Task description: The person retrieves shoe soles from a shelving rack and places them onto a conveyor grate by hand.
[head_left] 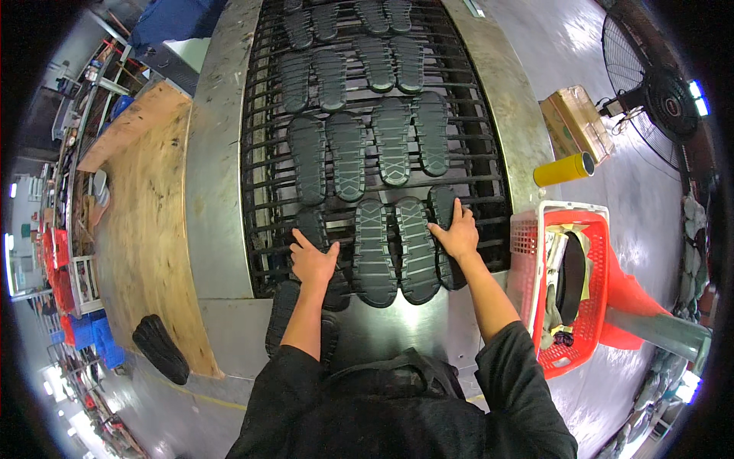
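Black ridged shoe soles lie in rows on a metal bar conveyor [267, 191]. My left hand [312, 264] rests with spread fingers on the leftmost sole [310, 222] of the nearest row. On that row's right end, my right hand [459, 236] touches another sole [442, 197], thumb and index finger wide apart. Between the hands lie two soles side by side, a left one [374, 256] and a right one [416, 252], tread up. More soles [283, 310] sit at the near edge, partly hidden behind my left forearm.
A wooden board [145, 229] lies left of the conveyor, with a dark sole stack [160, 348] at its near corner. To the right stand a red basket [589, 336], a yellow cylinder [564, 169], a cardboard box [577, 122] and a fan [665, 103].
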`<state>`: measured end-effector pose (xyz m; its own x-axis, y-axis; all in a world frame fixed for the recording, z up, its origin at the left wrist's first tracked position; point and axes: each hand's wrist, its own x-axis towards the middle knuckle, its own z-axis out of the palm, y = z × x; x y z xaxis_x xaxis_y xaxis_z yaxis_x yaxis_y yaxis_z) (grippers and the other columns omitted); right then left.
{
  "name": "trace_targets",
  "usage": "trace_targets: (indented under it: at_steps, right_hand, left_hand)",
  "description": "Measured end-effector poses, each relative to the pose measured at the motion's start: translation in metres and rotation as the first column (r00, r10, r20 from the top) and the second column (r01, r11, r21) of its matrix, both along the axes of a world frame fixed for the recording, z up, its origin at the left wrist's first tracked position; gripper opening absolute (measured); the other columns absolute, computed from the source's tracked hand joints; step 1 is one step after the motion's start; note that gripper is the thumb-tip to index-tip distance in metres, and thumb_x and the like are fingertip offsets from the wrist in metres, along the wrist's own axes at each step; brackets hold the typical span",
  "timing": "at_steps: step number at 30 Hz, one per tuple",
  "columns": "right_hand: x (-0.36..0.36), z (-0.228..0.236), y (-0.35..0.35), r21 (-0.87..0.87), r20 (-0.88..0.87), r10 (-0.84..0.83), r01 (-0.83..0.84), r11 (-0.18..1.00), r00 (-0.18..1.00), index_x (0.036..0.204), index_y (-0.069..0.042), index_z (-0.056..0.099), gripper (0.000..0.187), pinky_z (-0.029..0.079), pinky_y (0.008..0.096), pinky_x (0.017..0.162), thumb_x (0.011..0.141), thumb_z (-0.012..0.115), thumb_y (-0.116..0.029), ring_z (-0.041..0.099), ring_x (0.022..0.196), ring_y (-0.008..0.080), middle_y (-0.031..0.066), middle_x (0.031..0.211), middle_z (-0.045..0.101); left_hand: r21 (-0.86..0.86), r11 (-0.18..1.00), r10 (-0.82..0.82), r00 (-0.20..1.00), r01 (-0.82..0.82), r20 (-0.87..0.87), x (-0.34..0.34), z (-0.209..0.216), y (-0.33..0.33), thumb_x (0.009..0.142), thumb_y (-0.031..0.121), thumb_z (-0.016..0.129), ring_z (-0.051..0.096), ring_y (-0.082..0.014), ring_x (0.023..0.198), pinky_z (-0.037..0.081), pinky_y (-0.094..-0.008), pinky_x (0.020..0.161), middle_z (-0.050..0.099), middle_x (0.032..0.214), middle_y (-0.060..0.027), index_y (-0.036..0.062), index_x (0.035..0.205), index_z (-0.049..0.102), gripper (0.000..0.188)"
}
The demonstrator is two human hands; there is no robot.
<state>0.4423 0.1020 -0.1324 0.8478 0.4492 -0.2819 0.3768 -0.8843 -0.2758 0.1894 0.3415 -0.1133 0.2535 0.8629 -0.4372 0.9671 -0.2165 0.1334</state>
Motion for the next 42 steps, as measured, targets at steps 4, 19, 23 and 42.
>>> trace_targets:
  at_steps: [4,19,23,42]
  right_hand:
    - [0.012,-0.009,-0.016,0.022,0.114,0.057,-0.06,0.998,0.992,0.156,-0.005,0.037,0.103,0.048,0.0473,0.103,0.079,0.078,-0.06,0.053,0.125,0.0422,0.0246,0.144,0.048]
    - [-0.232,-0.014,-0.068,0.351,-0.869,0.293,0.079,0.933,0.399,0.119,-0.003,0.069,0.036,0.054,0.0313,0.078,0.093,0.076,-0.027,0.066,0.087,0.0148,0.004,0.103,0.071]
    - [-0.28,0.003,-0.041,0.043,-0.986,0.059,0.102,0.994,-0.159,0.134,0.002,0.057,0.061,0.057,0.0339,0.082,0.095,0.075,-0.042,0.067,0.101,0.0201,0.0091,0.115,0.067]
    - [-0.33,0.032,0.018,0.48,-0.629,0.472,-0.169,0.861,0.618,0.123,0.003,0.066,0.067,0.053,0.043,0.095,0.073,0.09,-0.034,0.069,0.105,0.0326,0.0221,0.116,0.07]
  left_hand:
    - [0.051,0.997,-0.059,0.991,0.053,0.12,-0.014,0.0,-0.012,0.085,0.059,0.076,0.049,-0.0438,0.129,0.052,-0.0543,0.094,0.041,0.149,-0.0292,-0.0007,0.159,0.02,0.111]
    - [-0.02,0.994,-0.102,0.989,0.105,0.108,-0.27,0.039,-0.084,0.075,0.048,0.084,0.051,-0.0449,0.124,0.043,-0.053,0.104,0.051,0.136,-0.0276,0.0015,0.159,0.025,0.113]
    - [-0.158,0.981,0.158,0.925,-0.108,0.346,-0.297,0.02,-0.122,0.074,0.054,0.084,0.047,-0.0458,0.134,0.039,-0.0508,0.113,0.045,0.146,-0.0328,-0.0053,0.157,0.022,0.119]
    - [-0.431,0.859,0.508,0.551,-0.275,0.662,-0.334,-0.017,-0.149,0.096,0.035,0.071,0.053,-0.0304,0.136,0.044,-0.0432,0.112,0.054,0.148,-0.0222,0.0014,0.155,0.036,0.077]
